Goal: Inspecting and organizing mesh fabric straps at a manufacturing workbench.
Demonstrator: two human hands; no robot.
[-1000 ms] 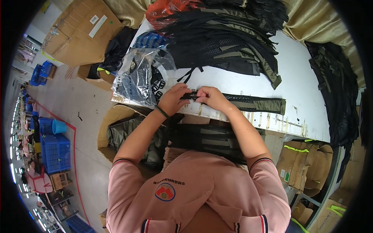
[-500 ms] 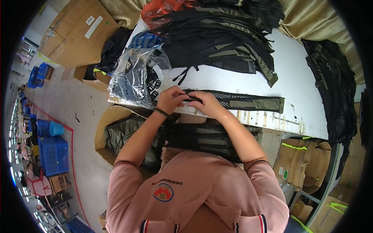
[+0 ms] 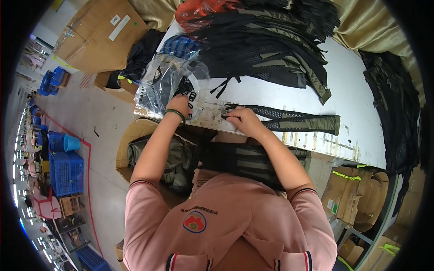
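Note:
My left hand [image 3: 180, 105] reaches into a loose pile of black plastic buckles [image 3: 192, 96] at the mouth of a clear plastic bag [image 3: 156, 86]. Its fingertips are hidden among the buckles, so whether they grip one does not show. My right hand [image 3: 246, 122] is closed in a pinch on the narrow end of a black mesh strap [image 3: 285, 114]. That strap lies along the front of the white table [image 3: 350, 97], its wide olive-green end pointing right.
Behind lies a heap of similar black and olive straps [image 3: 266, 54], with a red bag [image 3: 199, 16] at its back. More dark pieces [image 3: 393, 108] hang over the table's right edge. An open cardboard box [image 3: 122, 151] with olive fabric stands below left; dark straps [image 3: 239, 158] lie across my lap.
My left hand has left the strap end and moved left to the buckles. My right hand still pinches the strap, near the same spot.

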